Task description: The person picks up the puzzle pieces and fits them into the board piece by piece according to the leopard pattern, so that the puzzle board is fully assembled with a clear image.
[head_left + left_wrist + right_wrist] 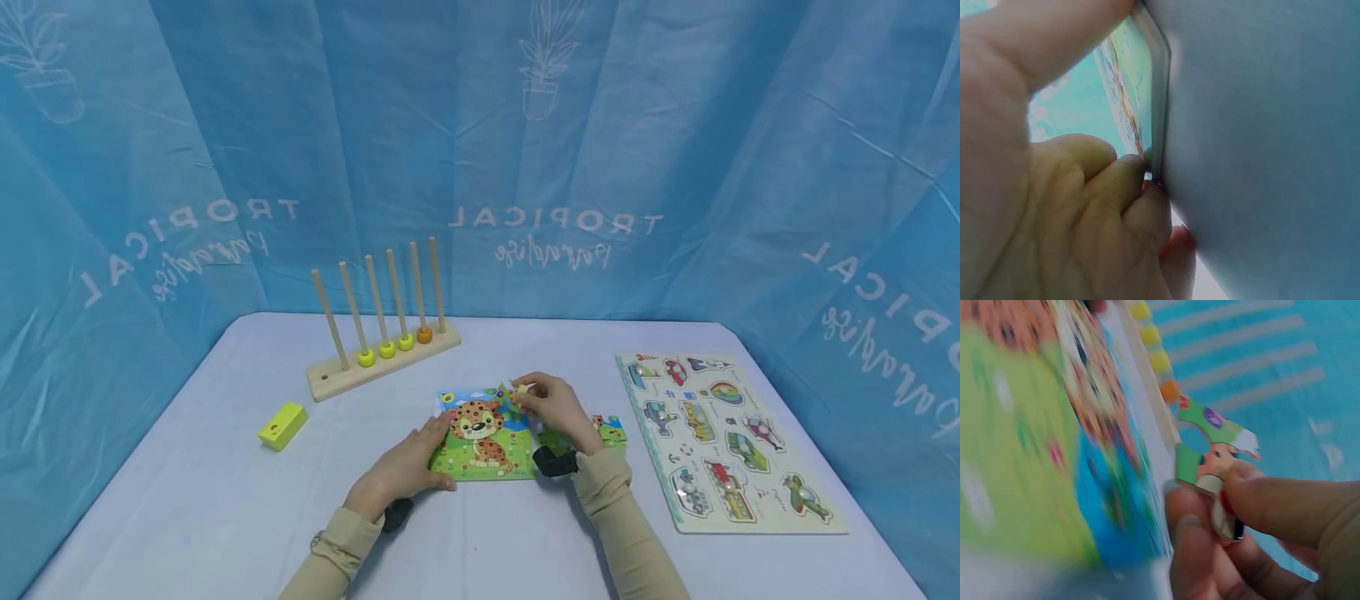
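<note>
A jigsaw board [487, 462] with a spotted leopard cub on green grass lies on the white table. My left hand [408, 458] rests along its left side, thumb near the front corner; in the left wrist view its fingers touch the edge of the board [1160, 94]. Over the board's upper right corner, my right hand [557, 408] pinches a jigsaw piece [1216, 425] between thumb and fingers. That piece is green with a purple flower and an orange spotted part. More jigsaw pieces [611, 431] lie right of the board, partly hidden by my right wrist.
Behind the board stands a wooden peg rack [330, 383] with yellow and orange beads. A yellow block [283, 426] lies at the left. On the right is a vehicle peg puzzle [720, 521]. Blue curtains [390, 150] hang around the table.
</note>
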`<control>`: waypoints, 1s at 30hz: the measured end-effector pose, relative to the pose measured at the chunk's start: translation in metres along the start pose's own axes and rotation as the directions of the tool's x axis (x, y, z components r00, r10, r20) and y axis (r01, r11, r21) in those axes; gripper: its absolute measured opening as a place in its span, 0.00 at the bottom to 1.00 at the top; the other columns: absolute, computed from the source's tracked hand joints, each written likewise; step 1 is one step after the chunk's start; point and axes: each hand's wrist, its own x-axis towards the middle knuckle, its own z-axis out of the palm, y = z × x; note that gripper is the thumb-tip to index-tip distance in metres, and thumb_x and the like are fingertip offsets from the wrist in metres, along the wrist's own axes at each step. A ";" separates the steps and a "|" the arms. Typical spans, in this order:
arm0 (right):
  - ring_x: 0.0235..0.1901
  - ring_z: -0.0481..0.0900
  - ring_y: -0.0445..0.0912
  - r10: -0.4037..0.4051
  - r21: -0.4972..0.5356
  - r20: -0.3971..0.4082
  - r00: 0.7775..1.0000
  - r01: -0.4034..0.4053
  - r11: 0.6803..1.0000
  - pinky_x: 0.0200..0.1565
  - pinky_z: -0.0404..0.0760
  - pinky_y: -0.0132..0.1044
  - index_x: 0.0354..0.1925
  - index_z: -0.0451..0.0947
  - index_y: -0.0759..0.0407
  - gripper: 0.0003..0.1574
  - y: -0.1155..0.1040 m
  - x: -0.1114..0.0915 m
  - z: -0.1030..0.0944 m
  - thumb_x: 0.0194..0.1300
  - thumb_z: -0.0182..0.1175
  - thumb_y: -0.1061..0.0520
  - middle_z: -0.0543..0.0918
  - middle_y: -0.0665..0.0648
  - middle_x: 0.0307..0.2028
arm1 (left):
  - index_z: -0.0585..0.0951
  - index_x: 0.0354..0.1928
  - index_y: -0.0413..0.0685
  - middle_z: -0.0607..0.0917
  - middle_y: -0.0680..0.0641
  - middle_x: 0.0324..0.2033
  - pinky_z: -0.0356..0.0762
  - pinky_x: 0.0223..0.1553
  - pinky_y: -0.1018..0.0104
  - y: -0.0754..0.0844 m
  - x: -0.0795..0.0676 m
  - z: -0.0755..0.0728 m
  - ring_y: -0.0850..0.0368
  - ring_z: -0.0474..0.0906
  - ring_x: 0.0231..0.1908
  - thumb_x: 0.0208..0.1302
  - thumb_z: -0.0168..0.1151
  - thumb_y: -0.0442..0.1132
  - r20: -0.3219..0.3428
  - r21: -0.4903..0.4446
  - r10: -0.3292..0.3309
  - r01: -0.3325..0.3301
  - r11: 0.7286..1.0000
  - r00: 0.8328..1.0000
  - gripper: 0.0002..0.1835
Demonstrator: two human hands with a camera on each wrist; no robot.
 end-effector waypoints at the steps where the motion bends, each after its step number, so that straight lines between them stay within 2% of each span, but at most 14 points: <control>1: 0.30 0.83 0.48 -0.011 -0.019 0.043 0.999 0.012 1.000 0.31 0.83 0.37 0.53 0.80 0.58 0.16 -0.004 0.000 0.006 0.68 0.60 0.58 0.85 0.60 0.31 | 0.50 0.76 0.44 0.55 0.40 0.75 0.52 0.76 0.47 0.000 0.000 0.000 0.42 0.50 0.75 0.52 0.72 0.50 0.000 0.000 -0.003 0.003 1.000 1.000 0.56; 5: 0.29 0.81 0.44 -0.041 -0.097 0.183 0.982 0.059 0.993 0.31 0.82 0.35 0.51 0.81 0.57 0.14 -0.017 -0.001 0.029 0.68 0.60 0.58 0.85 0.57 0.32 | 0.51 0.76 0.43 0.55 0.40 0.75 0.52 0.76 0.47 0.001 0.000 -0.001 0.42 0.50 0.75 0.53 0.72 0.51 0.002 0.003 -0.007 0.007 1.000 1.000 0.55; 9: 0.25 0.76 0.39 -0.065 -0.194 0.221 0.973 0.109 0.975 0.27 0.77 0.31 0.52 0.82 0.55 0.15 -0.022 -0.002 0.048 0.67 0.61 0.56 0.84 0.52 0.29 | 0.51 0.76 0.42 0.55 0.40 0.75 0.53 0.75 0.46 0.000 0.000 0.001 0.42 0.51 0.75 0.53 0.71 0.51 0.002 0.005 -0.003 0.003 1.000 1.000 0.54; 13: 0.22 0.75 0.41 -0.070 -0.278 0.191 0.979 0.123 0.953 0.25 0.75 0.31 0.51 0.83 0.53 0.15 -0.024 -0.002 0.062 0.66 0.62 0.54 0.83 0.51 0.28 | 0.51 0.75 0.40 0.55 0.40 0.75 0.55 0.75 0.45 -0.001 0.000 0.002 0.41 0.51 0.74 0.53 0.72 0.51 -0.002 0.002 0.000 0.000 1.000 1.000 0.55; 19: 0.40 0.80 0.45 -0.049 -0.383 0.108 0.993 0.087 0.920 0.37 0.81 0.38 0.45 0.85 0.48 0.13 -0.026 -0.001 0.070 0.62 0.67 0.51 0.83 0.52 0.40 | 0.51 0.75 0.39 0.53 0.40 0.75 0.54 0.75 0.46 -0.002 -0.001 0.002 0.42 0.51 0.75 0.53 0.71 0.51 -0.004 0.003 0.011 -0.011 1.000 1.000 0.54; 23: 0.38 0.79 0.45 -0.005 -0.402 0.059 0.998 0.029 0.915 0.36 0.80 0.40 0.47 0.83 0.48 0.17 -0.029 0.002 0.073 0.59 0.69 0.48 0.82 0.52 0.40 | 0.51 0.76 0.41 0.53 0.40 0.75 0.54 0.75 0.46 -0.002 -0.002 0.001 0.41 0.51 0.75 0.54 0.71 0.50 -0.002 -0.001 0.016 -0.016 1.000 1.000 0.54; 30: 0.38 0.81 0.45 0.012 -0.467 -0.006 1.000 -0.014 0.884 0.34 0.81 0.39 0.46 0.82 0.50 0.21 -0.033 0.005 0.080 0.56 0.71 0.45 0.84 0.52 0.40 | 0.52 0.75 0.41 0.52 0.39 0.76 0.53 0.75 0.46 0.000 -0.002 -0.001 0.41 0.49 0.75 0.54 0.71 0.49 -0.001 0.001 0.019 -0.019 1.000 1.000 0.53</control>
